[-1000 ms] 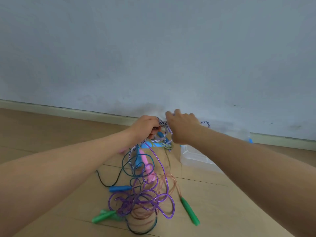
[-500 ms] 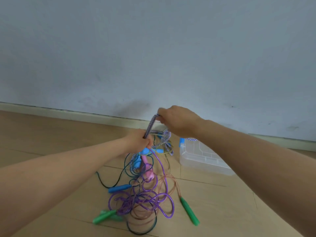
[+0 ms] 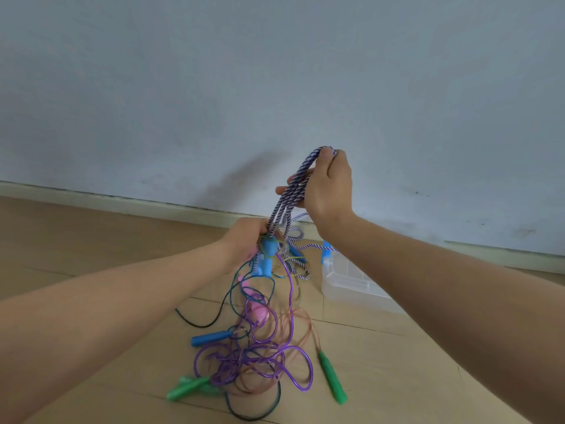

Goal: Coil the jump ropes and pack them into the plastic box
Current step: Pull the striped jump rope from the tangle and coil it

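Striped rope, folded into several strands, held taut between the raised right hand, fingers curled round its upper bend, and the lower left hand, gripping the strands. Other ropes lie tangled on the floor, with the clear plastic box just beside them at right.

I've raised my right hand well above my left hand. The purple-and-white braided jump rope now runs taut between them; a second ago they were side by side.

Holding striped rope loops up in right hand, gripping lower ends in left hand, above tangled ropes on floor.
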